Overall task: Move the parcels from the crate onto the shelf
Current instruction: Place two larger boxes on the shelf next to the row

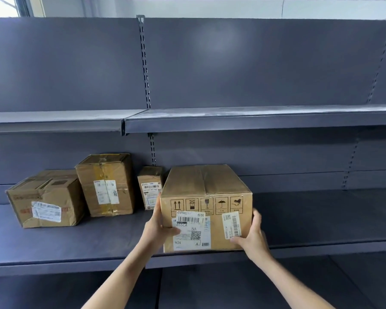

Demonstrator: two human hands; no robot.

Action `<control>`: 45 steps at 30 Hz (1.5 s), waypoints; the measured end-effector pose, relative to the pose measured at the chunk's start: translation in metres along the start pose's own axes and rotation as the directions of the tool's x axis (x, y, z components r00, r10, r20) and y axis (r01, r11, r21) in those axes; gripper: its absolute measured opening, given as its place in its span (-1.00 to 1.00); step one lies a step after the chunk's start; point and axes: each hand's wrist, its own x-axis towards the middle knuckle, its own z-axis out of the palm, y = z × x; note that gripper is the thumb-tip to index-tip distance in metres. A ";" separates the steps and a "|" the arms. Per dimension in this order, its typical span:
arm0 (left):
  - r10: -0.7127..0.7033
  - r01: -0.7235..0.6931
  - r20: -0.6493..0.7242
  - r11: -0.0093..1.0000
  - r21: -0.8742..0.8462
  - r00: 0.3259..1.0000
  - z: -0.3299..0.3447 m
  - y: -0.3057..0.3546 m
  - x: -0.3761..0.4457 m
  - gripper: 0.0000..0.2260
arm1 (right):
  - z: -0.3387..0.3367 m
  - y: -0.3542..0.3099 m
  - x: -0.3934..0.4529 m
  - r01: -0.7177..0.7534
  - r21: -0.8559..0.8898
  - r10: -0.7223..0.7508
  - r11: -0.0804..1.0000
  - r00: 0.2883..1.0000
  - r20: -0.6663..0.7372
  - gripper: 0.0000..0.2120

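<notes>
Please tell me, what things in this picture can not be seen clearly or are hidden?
- Crate: outside the head view; not visible.
- Small box: right side hidden by the big box.
- Big box bottom: whether it rests fully on the shelf is unclear; left hand and right hand cover its lower corners.
- Label text on the left box and tall box: too small and blurred.

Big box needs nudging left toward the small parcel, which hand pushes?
Right, probably. The right hand already grips the big box at its right side, opposite the small parcel. The left hand sits in between.
</notes>
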 end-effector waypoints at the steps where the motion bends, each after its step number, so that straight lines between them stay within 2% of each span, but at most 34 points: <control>1: 0.002 -0.002 -0.006 1.000 0.011 1.000 0.001 -0.001 0.003 0.02 | 0.001 0.002 0.004 0.000 -0.003 0.000 1.000 1.000 -0.001 -0.06; 6: -0.005 0.005 -0.002 0.999 0.044 1.000 0.016 -0.012 0.008 0.00 | 0.001 0.016 0.021 -0.009 -0.032 0.008 0.999 1.000 -0.006 -0.07; 11: -0.021 0.022 -0.024 1.000 0.022 0.999 0.022 -0.031 0.009 0.01 | 0.013 0.034 0.026 -0.046 -0.043 0.047 0.998 0.999 0.001 -0.17; 23: -0.091 0.091 -0.014 0.996 0.011 0.996 0.024 -0.040 0.013 0.01 | 0.024 0.047 0.027 0.003 0.003 -0.003 1.000 1.000 -0.007 -0.07; 35: -0.097 0.099 -0.052 0.994 0.042 0.994 0.026 -0.036 0.005 -0.02 | 0.022 0.050 0.021 -0.005 0.004 0.005 1.000 1.000 0.006 -0.12; 40: -0.110 0.111 -0.025 0.993 0.043 0.994 0.025 -0.033 0.002 -0.03 | 0.021 0.052 0.019 0.005 0.028 -0.005 1.000 1.000 0.015 -0.11; 45: -0.087 0.087 0.004 0.996 -0.021 0.996 0.027 -0.036 -0.003 -0.16 | 0.023 0.052 0.013 0.015 0.060 -0.013 0.998 0.999 -0.033 -0.15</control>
